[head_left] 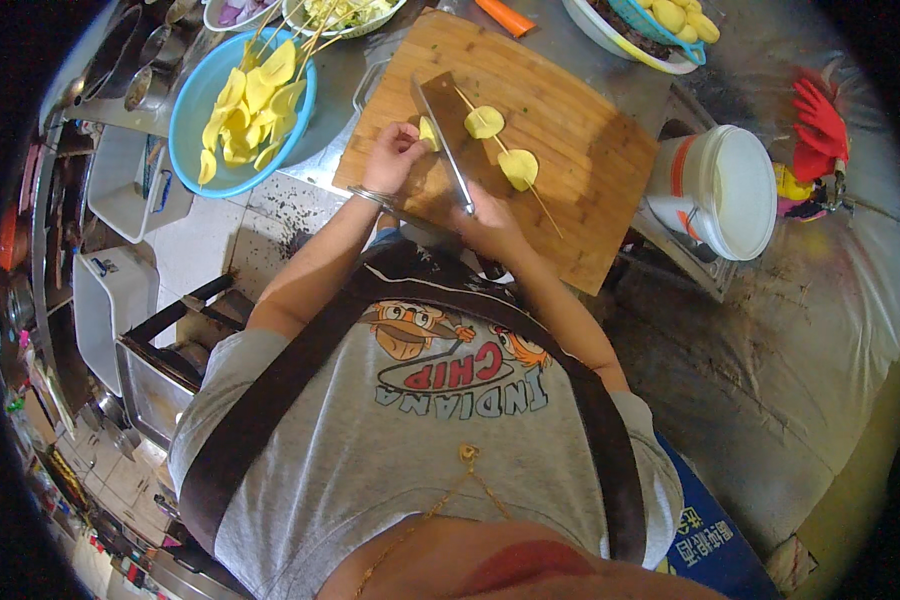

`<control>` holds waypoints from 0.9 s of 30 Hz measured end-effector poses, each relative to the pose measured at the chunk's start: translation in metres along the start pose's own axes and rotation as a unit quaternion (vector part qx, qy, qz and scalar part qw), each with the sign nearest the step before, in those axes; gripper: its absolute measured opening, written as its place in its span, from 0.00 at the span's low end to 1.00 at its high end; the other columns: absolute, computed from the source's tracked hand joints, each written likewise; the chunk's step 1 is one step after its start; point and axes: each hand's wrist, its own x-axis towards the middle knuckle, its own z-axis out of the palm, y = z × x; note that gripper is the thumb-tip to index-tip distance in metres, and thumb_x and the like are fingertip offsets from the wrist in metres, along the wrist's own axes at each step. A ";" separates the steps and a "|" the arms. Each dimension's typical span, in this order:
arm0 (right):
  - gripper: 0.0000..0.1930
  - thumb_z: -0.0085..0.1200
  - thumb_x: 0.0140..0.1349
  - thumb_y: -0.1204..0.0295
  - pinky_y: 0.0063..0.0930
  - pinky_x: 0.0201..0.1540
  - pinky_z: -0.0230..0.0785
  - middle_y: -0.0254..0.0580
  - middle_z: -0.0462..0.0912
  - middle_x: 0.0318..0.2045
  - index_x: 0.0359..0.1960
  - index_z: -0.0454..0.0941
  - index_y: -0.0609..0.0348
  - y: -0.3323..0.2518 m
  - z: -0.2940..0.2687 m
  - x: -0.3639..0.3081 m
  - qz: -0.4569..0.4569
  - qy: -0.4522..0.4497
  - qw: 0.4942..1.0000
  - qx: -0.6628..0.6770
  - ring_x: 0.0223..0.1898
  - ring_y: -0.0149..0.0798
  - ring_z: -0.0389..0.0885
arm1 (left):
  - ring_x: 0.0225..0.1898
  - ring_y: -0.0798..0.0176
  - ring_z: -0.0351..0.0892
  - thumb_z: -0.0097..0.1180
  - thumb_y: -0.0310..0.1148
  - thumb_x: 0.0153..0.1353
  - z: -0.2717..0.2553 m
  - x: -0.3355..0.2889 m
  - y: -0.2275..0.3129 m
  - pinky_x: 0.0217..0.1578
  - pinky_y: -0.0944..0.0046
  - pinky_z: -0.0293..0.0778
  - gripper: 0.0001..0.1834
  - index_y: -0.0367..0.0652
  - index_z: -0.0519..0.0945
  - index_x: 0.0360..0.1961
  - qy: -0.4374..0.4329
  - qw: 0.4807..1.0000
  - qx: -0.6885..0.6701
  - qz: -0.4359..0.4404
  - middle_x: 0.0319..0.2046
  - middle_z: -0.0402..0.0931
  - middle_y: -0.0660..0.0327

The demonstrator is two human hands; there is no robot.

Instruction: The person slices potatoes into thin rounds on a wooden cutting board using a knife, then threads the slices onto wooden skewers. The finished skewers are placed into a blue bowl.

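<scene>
My right hand is closed round the handle of a large kitchen knife, whose blade points away from me over the wooden cutting board. Just left of the blade, the fingers of my left hand pinch a yellow potato piece against the board. To the right of the knife lies a thin wooden skewer with two potato slices, the farther slice and the nearer slice, spaced apart along it.
A blue basin of skewered yellow slices stands left of the board. Bowls of cut vegetables and whole peeled potatoes sit at the far side, near an orange-handled tool. A white bucket and red glove are at right.
</scene>
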 end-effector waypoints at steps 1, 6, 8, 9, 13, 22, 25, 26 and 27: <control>0.23 0.45 0.50 0.65 0.42 0.39 0.66 0.57 0.76 0.31 0.50 0.64 0.57 0.000 -0.001 0.000 0.009 -0.010 1.000 0.013 0.35 0.55 0.75 | 0.28 0.71 0.70 0.61 0.27 0.48 -0.003 0.002 0.001 0.31 0.72 0.70 0.12 0.40 0.70 0.32 -0.013 1.000 0.015 -0.012 0.25 0.70 0.66; 0.23 0.45 0.51 0.65 0.43 0.37 0.67 0.57 0.75 0.29 0.50 0.64 0.57 -0.004 -0.001 0.003 0.003 -0.012 1.000 0.006 0.33 0.55 0.74 | 0.27 0.73 0.70 0.59 0.25 0.47 -0.007 0.008 0.007 0.30 0.73 0.69 0.10 0.41 0.69 0.28 -0.041 0.999 -0.019 -0.023 0.24 0.70 0.67; 0.22 0.45 0.54 0.63 0.35 0.30 0.69 0.49 0.75 0.22 0.51 0.65 0.56 -0.007 0.000 0.001 -0.032 0.023 0.999 -0.015 0.23 0.45 0.77 | 0.26 0.74 0.69 0.58 0.25 0.46 -0.003 0.010 0.008 0.29 0.73 0.68 0.10 0.42 0.69 0.27 -0.031 0.999 -0.022 -0.012 0.23 0.69 0.67; 0.21 0.45 0.55 0.63 0.38 0.32 0.68 0.52 0.75 0.24 0.50 0.65 0.57 -0.010 0.000 -0.003 -0.041 0.027 0.999 0.004 0.27 0.50 0.76 | 0.26 0.75 0.68 0.58 0.25 0.46 0.000 0.010 0.007 0.29 0.74 0.68 0.10 0.42 0.68 0.26 -0.018 1.000 -0.023 -0.005 0.23 0.69 0.68; 0.20 0.41 0.61 0.61 0.42 0.35 0.68 0.57 0.76 0.27 0.52 0.65 0.57 -0.020 -0.010 -0.037 0.019 0.020 0.999 0.039 0.32 0.57 0.76 | 0.24 0.75 0.66 0.59 0.26 0.44 0.008 0.010 0.002 0.27 0.74 0.66 0.11 0.42 0.67 0.24 0.021 0.999 0.029 -0.023 0.21 0.67 0.69; 0.21 0.34 0.64 0.59 0.39 0.28 0.68 0.49 0.75 0.19 0.54 0.65 0.55 -0.029 -0.029 -0.072 0.104 -0.032 0.993 0.042 0.22 0.47 0.77 | 0.23 0.75 0.64 0.58 0.28 0.44 0.003 0.007 0.011 0.26 0.72 0.66 0.10 0.41 0.68 0.23 0.021 0.995 0.095 0.026 0.19 0.66 0.69; 0.21 0.34 0.64 0.58 0.40 0.28 0.68 0.50 0.75 0.17 0.54 0.65 0.54 -0.027 -0.024 -0.068 0.075 -0.009 0.997 0.019 0.22 0.50 0.76 | 0.22 0.75 0.64 0.58 0.29 0.44 0.002 0.007 0.012 0.26 0.73 0.66 0.09 0.42 0.69 0.22 0.011 0.997 0.077 0.019 0.19 0.66 0.69; 0.21 0.34 0.64 0.58 0.41 0.28 0.68 0.51 0.75 0.17 0.54 0.65 0.54 -0.026 -0.022 -0.067 0.067 -0.005 0.998 0.016 0.22 0.51 0.76 | 0.22 0.75 0.64 0.58 0.29 0.44 0.002 0.007 0.011 0.26 0.73 0.66 0.09 0.42 0.69 0.22 0.006 0.998 0.064 0.016 0.19 0.66 0.70; 0.21 0.34 0.64 0.58 0.42 0.29 0.68 0.52 0.75 0.18 0.54 0.66 0.54 -0.025 -0.020 -0.066 0.065 -0.001 0.998 0.005 0.23 0.53 0.76 | 0.22 0.75 0.64 0.58 0.28 0.44 0.001 0.007 0.009 0.25 0.73 0.65 0.09 0.42 0.69 0.22 0.000 0.998 0.053 0.017 0.19 0.66 0.70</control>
